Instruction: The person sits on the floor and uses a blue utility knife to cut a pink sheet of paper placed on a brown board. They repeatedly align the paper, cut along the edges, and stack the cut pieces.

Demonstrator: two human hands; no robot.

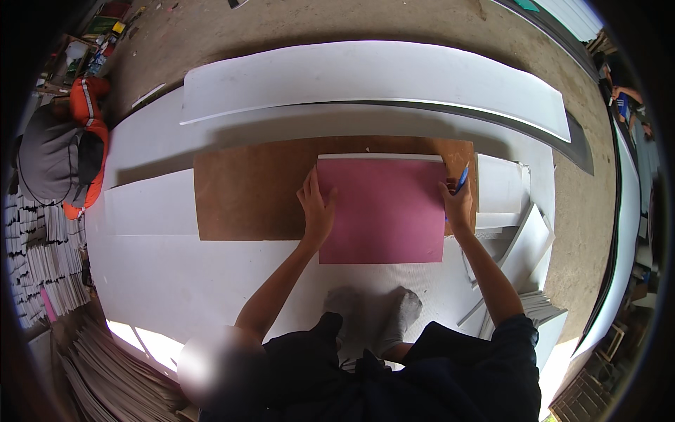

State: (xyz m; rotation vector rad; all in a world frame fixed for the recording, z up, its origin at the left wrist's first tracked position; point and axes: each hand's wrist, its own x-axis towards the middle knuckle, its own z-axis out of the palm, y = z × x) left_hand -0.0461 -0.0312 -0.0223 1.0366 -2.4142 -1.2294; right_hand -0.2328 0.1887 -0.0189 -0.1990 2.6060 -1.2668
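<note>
A pink rectangular sheet (381,211) lies over a brown board (249,193), and its near part extends past the board's near edge. Along the sheet's far edge shows a narrow white strip (380,157). My left hand (318,211) grips the sheet's left edge, thumb on top and fingers along the side. At the opposite edge, my right hand (457,202) touches the sheet with its fingers bent. A blue pen (463,177) sticks up out of that hand, its tip pointing away from me. The undersides of the fingers are hidden.
A long white panel (373,77) lies beyond the brown board. White offcuts (524,246) and stacked sheets (538,309) sit at right. My feet (401,313) are on the white surface. At left a person in orange and grey (60,148) bends beside stacked sheets (53,257).
</note>
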